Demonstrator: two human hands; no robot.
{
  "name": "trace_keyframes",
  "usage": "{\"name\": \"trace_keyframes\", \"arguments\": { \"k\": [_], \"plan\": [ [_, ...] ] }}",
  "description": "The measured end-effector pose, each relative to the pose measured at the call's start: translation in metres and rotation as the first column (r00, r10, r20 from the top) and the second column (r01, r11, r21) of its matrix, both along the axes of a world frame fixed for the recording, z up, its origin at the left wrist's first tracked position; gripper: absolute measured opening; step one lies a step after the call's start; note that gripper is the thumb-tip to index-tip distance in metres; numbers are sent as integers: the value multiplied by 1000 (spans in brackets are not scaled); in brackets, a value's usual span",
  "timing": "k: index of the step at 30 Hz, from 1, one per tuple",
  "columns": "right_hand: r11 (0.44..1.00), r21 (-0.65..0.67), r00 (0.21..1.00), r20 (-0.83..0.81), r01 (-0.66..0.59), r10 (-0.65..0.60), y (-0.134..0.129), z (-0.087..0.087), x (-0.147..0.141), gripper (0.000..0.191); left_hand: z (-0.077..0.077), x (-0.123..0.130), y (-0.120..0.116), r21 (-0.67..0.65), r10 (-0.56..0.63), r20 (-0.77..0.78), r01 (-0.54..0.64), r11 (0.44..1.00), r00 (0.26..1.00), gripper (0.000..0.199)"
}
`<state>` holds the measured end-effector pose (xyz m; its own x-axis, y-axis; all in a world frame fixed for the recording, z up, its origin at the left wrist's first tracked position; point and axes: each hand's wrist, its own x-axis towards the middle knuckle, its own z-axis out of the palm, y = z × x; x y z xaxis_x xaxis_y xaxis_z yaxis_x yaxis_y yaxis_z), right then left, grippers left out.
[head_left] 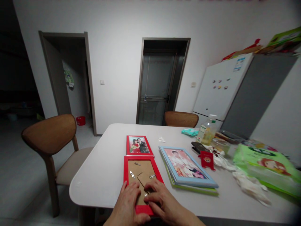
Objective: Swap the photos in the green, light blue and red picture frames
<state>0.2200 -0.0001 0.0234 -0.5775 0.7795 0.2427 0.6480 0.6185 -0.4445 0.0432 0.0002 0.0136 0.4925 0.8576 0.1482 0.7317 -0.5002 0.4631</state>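
Note:
A red picture frame (126, 166) lies face down at the table's near edge, its brown backing board (145, 168) and several small metal clips showing. My left hand (129, 199) rests on the frame's left side and lower edge, fingers apart, holding nothing. Over the lower right of the backing, my right hand (162, 199) has its thumb and forefinger pinched around the metal clip (145, 195) near the bottom. Just beyond, touching this frame, a second red frame (128, 146) lies face up with a photo of two people.
To the right lie stacked blue and green frames (188, 180), a dark phone (199, 147), a red card (207, 160), a bottle (207, 131), crumpled tissues (250, 186) and a green tissue pack (270, 166). Wooden chairs (50, 133) stand at the table's left and far side.

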Motion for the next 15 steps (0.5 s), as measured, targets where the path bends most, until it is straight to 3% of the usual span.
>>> {"name": "trace_keyframes", "arguments": {
  "k": [6, 15],
  "plan": [
    [992, -120, 999, 38, 28, -24, 7, 6, -2, 18, -4, -1, 2, 10, -17, 5, 17, 1000, 1000, 59],
    [991, -26, 990, 43, 132, -131, 21, -11, -13, 13, -3, -1, 1, 0, 7, 26, -7, 1000, 1000, 59]
  ]
}}
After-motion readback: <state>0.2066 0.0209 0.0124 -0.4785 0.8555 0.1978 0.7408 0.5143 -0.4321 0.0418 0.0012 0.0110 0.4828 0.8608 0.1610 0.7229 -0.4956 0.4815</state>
